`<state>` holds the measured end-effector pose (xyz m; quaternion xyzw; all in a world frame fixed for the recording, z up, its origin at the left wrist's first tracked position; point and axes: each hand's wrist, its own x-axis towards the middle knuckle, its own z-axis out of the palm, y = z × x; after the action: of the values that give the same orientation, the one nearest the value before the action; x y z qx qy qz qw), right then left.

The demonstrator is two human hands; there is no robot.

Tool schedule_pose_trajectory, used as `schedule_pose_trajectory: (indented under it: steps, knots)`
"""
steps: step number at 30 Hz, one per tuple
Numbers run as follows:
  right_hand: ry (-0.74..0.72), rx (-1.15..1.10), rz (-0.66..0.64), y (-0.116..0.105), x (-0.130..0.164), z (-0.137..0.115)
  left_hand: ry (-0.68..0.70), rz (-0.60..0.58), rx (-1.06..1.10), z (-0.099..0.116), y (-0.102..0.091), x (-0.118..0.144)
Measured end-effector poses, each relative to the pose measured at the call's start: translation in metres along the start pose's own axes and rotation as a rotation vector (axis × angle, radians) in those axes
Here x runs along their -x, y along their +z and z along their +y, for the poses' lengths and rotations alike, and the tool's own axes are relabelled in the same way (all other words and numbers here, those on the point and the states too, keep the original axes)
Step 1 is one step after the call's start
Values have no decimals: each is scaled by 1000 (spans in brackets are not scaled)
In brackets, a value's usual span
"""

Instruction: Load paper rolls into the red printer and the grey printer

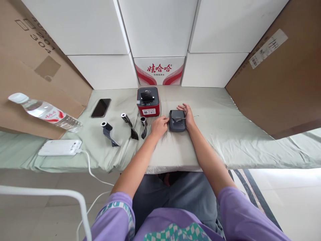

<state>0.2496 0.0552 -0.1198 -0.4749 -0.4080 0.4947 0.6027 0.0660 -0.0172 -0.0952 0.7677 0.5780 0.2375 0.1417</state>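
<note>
Seated at a table draped in pale green cloth (225, 140), you reach both bare arms out of purple sleeves toward a small dark grey rounded-square plastic device (177, 121), the landmark here. Your left hand (158, 127) rests against the device's left edge, fingers curled together and touching its side. Your right hand (186, 113) wraps its right and far edge, fingers bent over the top; how firmly they grip cannot be told. Left of the device lie three black paper rolls with loose tails (126, 126); further left and nearer you, a white power bank (60, 147) with its cable. Just beyond the device stands a red-and-grey printer box (148, 101). Far left of it, a black phone (101, 107) and a clear water bottle (45, 112) on its side.
</note>
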Motion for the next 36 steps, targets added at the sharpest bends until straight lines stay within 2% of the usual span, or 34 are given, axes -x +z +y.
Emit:
schedule_pose_trajectory:
  steps: [4, 8, 11, 15, 22, 26, 30, 33, 36]
  knots:
    - [-27, 42, 81, 0, 8, -7, -45, 95, 62, 0, 2, -3]
    - [-134, 354, 273, -3, 20, -16, -71, 150, 79, 0, 5, -5]
    - [-256, 540, 334, -4, 27, -23, -67, 161, 79, 0, 6, -5]
    - [-318, 575, 326, -4, 35, -30, -67, 178, 87, -1, 5, -6]
    - [-273, 337, 293, -5, 38, -41, -48, 187, 123, -4, 6, -8]
    - [-260, 202, 221, -3, 31, -39, -57, 181, 135, -5, 6, -8]
    - [-240, 160, 164, -1, 24, -33, -39, 185, 165, -5, 5, -8]
    - [-273, 242, 142, -5, 23, -35, -39, 186, 176, -6, 6, -9]
    - [-342, 572, 33, -12, 25, -46, -37, 192, 189, -8, 8, -10]
